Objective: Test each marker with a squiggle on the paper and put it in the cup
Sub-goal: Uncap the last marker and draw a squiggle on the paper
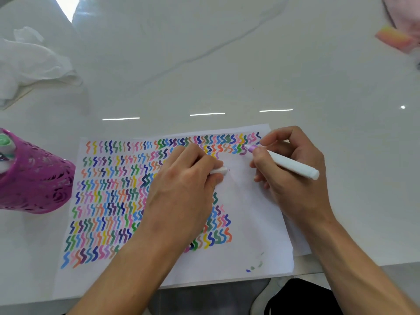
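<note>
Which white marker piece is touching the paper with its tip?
The long white marker in the right hand: its purple tip meets the paper. The left hand grips only a short white cap.

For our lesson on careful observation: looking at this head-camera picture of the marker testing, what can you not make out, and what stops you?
- Cup: cut off by the left edge; its marker count is unknown.
- Squiggles on the paper: several are hidden under the left hand.
- White piece in the left hand: mostly covered by fingers; probably a cap.
- Pink things, top right: blurred, cut off by the edge.
</note>
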A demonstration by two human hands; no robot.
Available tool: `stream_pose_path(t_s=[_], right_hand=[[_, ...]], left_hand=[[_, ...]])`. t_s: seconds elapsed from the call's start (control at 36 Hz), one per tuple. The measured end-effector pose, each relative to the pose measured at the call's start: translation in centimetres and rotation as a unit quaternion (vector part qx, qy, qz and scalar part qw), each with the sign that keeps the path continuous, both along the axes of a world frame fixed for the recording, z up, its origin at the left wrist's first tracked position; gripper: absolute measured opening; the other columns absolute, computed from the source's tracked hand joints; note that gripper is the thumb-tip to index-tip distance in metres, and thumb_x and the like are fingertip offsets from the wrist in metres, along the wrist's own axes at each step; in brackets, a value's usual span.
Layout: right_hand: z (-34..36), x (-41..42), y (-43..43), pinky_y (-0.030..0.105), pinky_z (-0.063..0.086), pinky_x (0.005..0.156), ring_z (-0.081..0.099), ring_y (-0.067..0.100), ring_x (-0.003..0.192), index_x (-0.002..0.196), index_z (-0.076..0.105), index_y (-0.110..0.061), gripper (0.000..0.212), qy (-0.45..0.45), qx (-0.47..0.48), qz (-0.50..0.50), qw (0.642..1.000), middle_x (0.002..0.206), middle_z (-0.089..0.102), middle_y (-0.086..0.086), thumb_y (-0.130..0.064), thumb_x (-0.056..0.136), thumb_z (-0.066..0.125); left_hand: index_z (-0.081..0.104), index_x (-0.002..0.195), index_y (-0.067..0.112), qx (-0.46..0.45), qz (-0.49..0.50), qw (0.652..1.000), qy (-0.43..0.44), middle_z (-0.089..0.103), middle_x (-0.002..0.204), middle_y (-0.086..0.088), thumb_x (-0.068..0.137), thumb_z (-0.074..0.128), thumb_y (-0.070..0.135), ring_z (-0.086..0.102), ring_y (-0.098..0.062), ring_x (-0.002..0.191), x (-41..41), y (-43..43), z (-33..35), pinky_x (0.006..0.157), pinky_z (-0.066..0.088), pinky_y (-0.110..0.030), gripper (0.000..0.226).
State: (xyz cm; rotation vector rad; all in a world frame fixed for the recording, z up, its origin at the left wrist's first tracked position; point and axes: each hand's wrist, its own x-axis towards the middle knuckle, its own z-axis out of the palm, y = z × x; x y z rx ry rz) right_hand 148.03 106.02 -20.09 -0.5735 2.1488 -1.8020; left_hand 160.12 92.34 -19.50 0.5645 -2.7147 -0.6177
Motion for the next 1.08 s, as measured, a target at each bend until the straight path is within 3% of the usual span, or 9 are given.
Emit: stream_pose_path(t_s=[0.14,0.22,0.39,0.47,0.56,0.72,1.08], right_hand=[[0.4,0.6,0.0,0.029,0.055,0.054,0.072,0.024,0.060,0.097,0.067,-0.022,0.010,0.051,-0.018,0.002,0.999,0.076,0.075,0.003,-0.029,0.095,0.073],[1.1,0.9,-0.1,0.025,0.055,0.054,0.074,0.021,0.062,0.099,0.071,-0.024,0.011,0.057,-0.028,0.003,0.998,0.077,0.076,0.000,-0.034,0.096,0.074],[2.2,0.9,-0.1,0.031,0.062,0.064,0.078,0.023,0.074,0.110,0.075,-0.019,0.018,0.019,-0.062,0.026,0.998,0.095,0.080,0.002,-0.017,0.093,0.079],[2.7,1.1,0.0,0.030,0.059,0.066,0.077,0.025,0.074,0.108,0.077,-0.019,0.014,-0.023,-0.099,0.036,0.994,0.090,0.080,0.005,-0.018,0.095,0.072],[2.9,1.5,0.0,0.029,0.057,0.065,0.074,0.026,0.069,0.103,0.076,-0.012,0.014,-0.049,-0.124,0.037,0.990,0.081,0.077,0.006,-0.019,0.095,0.067],[3.2,2.0,-0.1,0.032,0.057,0.063,0.070,0.026,0.064,0.098,0.072,-0.003,0.014,-0.061,-0.142,0.056,0.986,0.075,0.075,0.005,-0.013,0.094,0.062],[2.7,2.1,-0.4,0.032,0.059,0.064,0.072,0.022,0.066,0.096,0.075,-0.007,0.013,-0.053,-0.088,0.093,0.990,0.080,0.078,0.005,-0.017,0.092,0.068]], left_hand=[[0.076,0.105,0.015,0.000,-0.001,1.000,-0.009,0.064,0.097,0.004,0.094,0.067,0.023,0.056,-0.017,0.094,0.3,0.1,0.4,0.083,0.039,-0.022,0.017],[0.075,0.107,0.018,0.012,0.005,1.000,-0.011,0.064,0.099,0.006,0.095,0.066,0.026,0.057,-0.015,0.097,0.3,0.0,0.8,0.084,0.037,-0.017,0.017],[0.074,0.111,0.023,0.031,0.028,0.999,0.030,0.065,0.101,0.010,0.097,0.065,0.027,0.057,-0.008,0.096,0.7,0.1,1.7,0.082,0.034,-0.009,0.017],[0.072,0.113,0.027,0.077,0.049,0.994,0.068,0.063,0.100,0.016,0.098,0.063,0.029,0.055,0.000,0.090,0.9,0.4,2.1,0.080,0.037,-0.004,0.018],[0.072,0.110,0.031,0.153,0.073,0.982,0.088,0.064,0.096,0.019,0.100,0.059,0.034,0.058,0.001,0.087,1.0,0.8,2.2,0.071,0.041,-0.007,0.017],[0.069,0.104,0.036,0.236,0.069,0.965,0.091,0.067,0.091,0.017,0.100,0.056,0.037,0.062,-0.003,0.088,1.3,1.3,2.4,0.072,0.047,-0.020,0.014],[0.064,0.112,0.046,0.226,0.027,0.970,0.089,0.060,0.101,0.022,0.098,0.061,0.029,0.058,0.001,0.099,1.7,0.9,2.5,0.082,0.049,-0.020,0.023]])
